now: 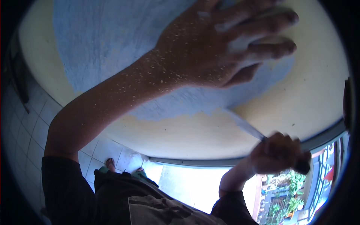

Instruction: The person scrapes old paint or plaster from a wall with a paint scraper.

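Dark-handled pale blade (247,126), tilted, its tip near the ragged-edged blue-grey patch (105,52) on the cream wall (187,142)

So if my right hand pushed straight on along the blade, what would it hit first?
Probably the wall, blade-first: your right hand aims the blade toward the blue-grey patch's lower edge, though depth is unclear.

So there's this cream wall (187,144) with a big ragged bluish-grey patch (101,45), and the person's got their left hand (210,48) up in front of it, fingers spread, chalky white on them. Tiny pale flakes (162,80) all over that forearm (108,99) lol. Right hand (275,153) is wrapped round a bladed tool (247,127), tip by the patch's ragged margin, can't tell if it's touching. Grey strip (195,163) along the wall's near edge, leafy plants (296,183) out beyond it, tiled floor (32,129) off left.
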Action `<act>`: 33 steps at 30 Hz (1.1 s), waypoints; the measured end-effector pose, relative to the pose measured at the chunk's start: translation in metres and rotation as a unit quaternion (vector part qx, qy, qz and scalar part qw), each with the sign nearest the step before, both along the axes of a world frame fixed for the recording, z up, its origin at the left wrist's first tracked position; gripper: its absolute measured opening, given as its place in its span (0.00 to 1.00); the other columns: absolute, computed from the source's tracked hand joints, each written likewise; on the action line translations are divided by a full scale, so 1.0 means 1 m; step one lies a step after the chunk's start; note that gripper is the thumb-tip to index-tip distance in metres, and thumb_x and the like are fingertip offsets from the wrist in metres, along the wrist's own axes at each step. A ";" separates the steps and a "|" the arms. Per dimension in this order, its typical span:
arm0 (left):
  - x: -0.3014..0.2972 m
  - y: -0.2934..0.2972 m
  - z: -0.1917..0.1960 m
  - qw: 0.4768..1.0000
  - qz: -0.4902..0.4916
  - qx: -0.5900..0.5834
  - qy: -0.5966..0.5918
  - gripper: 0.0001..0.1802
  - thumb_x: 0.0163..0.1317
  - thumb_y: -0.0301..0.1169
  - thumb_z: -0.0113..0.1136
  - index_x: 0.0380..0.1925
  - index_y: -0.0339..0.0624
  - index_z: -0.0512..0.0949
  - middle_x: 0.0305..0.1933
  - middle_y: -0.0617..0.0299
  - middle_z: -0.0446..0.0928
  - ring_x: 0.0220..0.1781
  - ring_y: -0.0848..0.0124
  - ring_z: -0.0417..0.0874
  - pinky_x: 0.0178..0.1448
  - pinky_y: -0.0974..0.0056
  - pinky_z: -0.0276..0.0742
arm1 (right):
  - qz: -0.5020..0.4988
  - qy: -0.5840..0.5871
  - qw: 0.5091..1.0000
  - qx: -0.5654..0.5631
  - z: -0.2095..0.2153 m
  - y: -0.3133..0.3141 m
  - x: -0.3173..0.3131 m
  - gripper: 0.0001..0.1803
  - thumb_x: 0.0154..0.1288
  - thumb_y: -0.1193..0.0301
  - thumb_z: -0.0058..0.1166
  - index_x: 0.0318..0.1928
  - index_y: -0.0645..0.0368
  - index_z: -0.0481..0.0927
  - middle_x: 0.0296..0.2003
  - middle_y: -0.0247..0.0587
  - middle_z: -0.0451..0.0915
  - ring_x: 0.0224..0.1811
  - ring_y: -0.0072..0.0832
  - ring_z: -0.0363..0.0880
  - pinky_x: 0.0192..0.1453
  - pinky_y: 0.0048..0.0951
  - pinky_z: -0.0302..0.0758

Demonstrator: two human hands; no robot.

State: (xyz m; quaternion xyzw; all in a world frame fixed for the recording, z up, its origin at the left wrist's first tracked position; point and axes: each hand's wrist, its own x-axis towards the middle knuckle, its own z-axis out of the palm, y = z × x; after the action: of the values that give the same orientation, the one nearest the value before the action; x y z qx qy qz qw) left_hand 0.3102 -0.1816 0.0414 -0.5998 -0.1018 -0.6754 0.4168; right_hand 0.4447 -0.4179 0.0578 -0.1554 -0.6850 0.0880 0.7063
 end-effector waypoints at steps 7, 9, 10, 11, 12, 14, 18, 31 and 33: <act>-0.009 -0.005 -0.001 0.999 0.029 0.025 -0.013 0.34 0.58 0.55 0.53 0.63 0.56 0.64 0.72 0.52 0.53 0.74 0.52 0.50 0.68 0.26 0.46 | -0.199 -0.012 0.979 -0.042 -0.019 0.009 -0.011 0.10 0.74 0.66 0.39 0.33 0.52 0.69 0.17 0.31 0.62 0.12 0.19 0.56 0.15 0.20 0.60; -0.006 -0.002 0.011 0.998 0.048 0.033 -0.019 0.34 0.58 0.55 0.53 0.63 0.56 0.64 0.72 0.52 0.53 0.74 0.52 0.50 0.68 0.26 0.46 | 0.046 0.138 0.989 -0.039 -0.019 -0.008 -0.004 0.07 0.72 0.69 0.39 0.33 0.49 0.66 0.16 0.27 0.54 0.15 0.17 0.54 0.19 0.16 0.57; -0.006 -0.005 0.017 0.998 0.056 0.036 -0.021 0.34 0.58 0.55 0.53 0.63 0.56 0.64 0.72 0.52 0.53 0.74 0.52 0.50 0.68 0.26 0.46 | 0.003 0.063 0.998 -0.027 -0.004 -0.011 0.003 0.08 0.72 0.69 0.38 0.32 0.48 0.65 0.16 0.27 0.53 0.15 0.16 0.54 0.18 0.16 0.57; -0.004 -0.005 0.018 0.998 0.050 0.034 -0.021 0.34 0.58 0.55 0.53 0.63 0.56 0.64 0.72 0.52 0.53 0.74 0.52 0.50 0.68 0.25 0.46 | -0.054 -0.010 0.998 -0.020 0.002 -0.017 0.010 0.09 0.73 0.68 0.38 0.31 0.48 0.63 0.16 0.26 0.52 0.16 0.16 0.53 0.18 0.16 0.57; -0.007 0.000 0.016 0.998 0.041 0.033 -0.019 0.34 0.58 0.55 0.53 0.63 0.56 0.64 0.72 0.52 0.53 0.74 0.52 0.50 0.68 0.25 0.46 | -0.387 -0.100 0.916 0.023 -0.012 0.002 -0.001 0.12 0.72 0.70 0.37 0.28 0.49 0.61 0.15 0.26 0.51 0.15 0.16 0.51 0.18 0.17 0.55; -0.013 0.006 0.006 0.999 0.035 0.034 -0.019 0.34 0.58 0.54 0.54 0.63 0.56 0.65 0.72 0.52 0.53 0.74 0.52 0.50 0.68 0.25 0.46 | -0.182 0.045 0.982 -0.019 -0.019 0.017 -0.018 0.13 0.71 0.72 0.38 0.26 0.51 0.61 0.14 0.27 0.50 0.13 0.16 0.48 0.17 0.18 0.54; -0.004 0.001 0.018 0.998 0.036 0.043 -0.026 0.33 0.58 0.54 0.54 0.62 0.56 0.65 0.72 0.52 0.53 0.74 0.52 0.50 0.67 0.25 0.46 | -0.108 0.014 0.994 0.022 -0.006 0.003 -0.012 0.05 0.70 0.77 0.39 0.36 0.52 0.62 0.16 0.29 0.53 0.13 0.16 0.49 0.17 0.20 0.54; -0.004 -0.002 0.016 0.998 0.012 0.053 -0.026 0.33 0.58 0.54 0.55 0.61 0.56 0.66 0.72 0.52 0.54 0.74 0.51 0.50 0.67 0.24 0.46 | -0.174 0.027 0.984 -0.003 -0.014 0.016 -0.013 0.07 0.68 0.76 0.40 0.41 0.48 0.62 0.13 0.26 0.52 0.09 0.15 0.49 0.12 0.18 0.56; -0.007 0.001 0.014 0.998 0.014 0.058 -0.029 0.33 0.58 0.54 0.55 0.61 0.56 0.66 0.71 0.52 0.54 0.74 0.51 0.50 0.67 0.24 0.46 | -0.160 0.044 0.986 0.027 -0.013 0.011 -0.006 0.06 0.68 0.76 0.38 0.41 0.48 0.62 0.13 0.26 0.50 0.09 0.16 0.48 0.11 0.18 0.55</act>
State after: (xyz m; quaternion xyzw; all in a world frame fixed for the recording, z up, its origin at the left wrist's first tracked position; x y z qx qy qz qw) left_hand 0.3032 -0.1811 0.0558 -0.5532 -0.0832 -0.6917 0.4567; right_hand 0.4389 -0.4069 0.0444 -0.2402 -0.6215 -0.0379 0.7447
